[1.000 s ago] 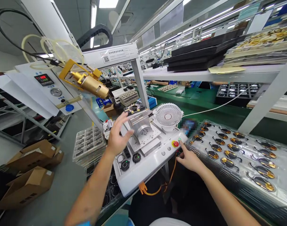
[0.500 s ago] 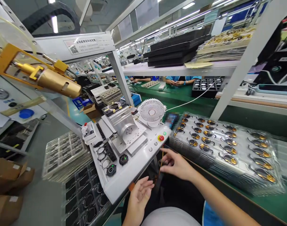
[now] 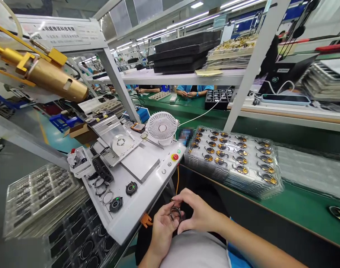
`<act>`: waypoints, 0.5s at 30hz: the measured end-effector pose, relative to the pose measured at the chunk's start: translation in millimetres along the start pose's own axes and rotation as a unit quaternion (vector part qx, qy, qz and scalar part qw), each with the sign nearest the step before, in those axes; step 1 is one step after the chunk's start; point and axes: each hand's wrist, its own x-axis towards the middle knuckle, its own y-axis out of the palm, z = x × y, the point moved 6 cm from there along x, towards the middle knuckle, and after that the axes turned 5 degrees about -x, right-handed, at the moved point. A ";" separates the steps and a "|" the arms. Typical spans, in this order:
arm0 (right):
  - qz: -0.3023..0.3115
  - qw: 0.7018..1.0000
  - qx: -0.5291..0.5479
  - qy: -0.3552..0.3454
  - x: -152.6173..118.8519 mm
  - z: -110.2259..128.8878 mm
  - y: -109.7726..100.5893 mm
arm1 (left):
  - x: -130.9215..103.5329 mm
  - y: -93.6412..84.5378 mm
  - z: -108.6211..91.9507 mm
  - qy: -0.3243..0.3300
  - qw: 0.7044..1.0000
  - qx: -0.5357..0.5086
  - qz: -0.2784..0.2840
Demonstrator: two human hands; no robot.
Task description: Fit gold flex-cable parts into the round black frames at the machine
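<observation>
A small dark ring-shaped part [image 3: 175, 213] is held over my lap, near the front edge of the white machine [image 3: 147, 193]. My left hand [image 3: 163, 223] has its fingers wrapped round the part from the left. From the right, my right hand [image 3: 196, 212] curves round it, thumb below and fingertips at its upper edge. On the machine's front left lie two round black watch bodies [image 3: 115, 204] with green lights, beside some thin rings [image 3: 108, 197]. An orange cable [image 3: 177, 180] hangs behind my hands.
Stacked clear trays [image 3: 231, 156] of black-and-gold parts stand right on the green bench. A white fan [image 3: 162, 126] sits on the machine near a red button [image 3: 175, 157]. Gold cylinder [image 3: 58, 80] hangs upper left. Dark-part trays [image 3: 75, 230] lie lower left. A person's hands [image 3: 191, 94] are across the bench.
My hands have come together around the ring-shaped part, which was not visible between them before. The view has turned to the right. The machine's metal fixture has shifted back.
</observation>
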 end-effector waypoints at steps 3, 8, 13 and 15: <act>0.031 0.985 -0.166 0.020 34.7 -5.4 -45.5 | -0.5 -3.6 -5.1 0.012 0.999 0.019 -0.033; -0.041 0.887 -0.405 0.218 102.2 -50.8 -164.1 | -8.8 -7.3 -10.3 0.036 0.995 0.051 -0.079; 0.011 0.842 -0.477 0.250 126.6 -74.3 -187.1 | -18.5 -18.5 -12.8 0.050 0.988 0.101 -0.103; 0.028 0.824 -0.508 0.249 128.1 -76.2 -175.9 | -20.9 -23.6 -11.4 0.048 0.987 0.103 -0.114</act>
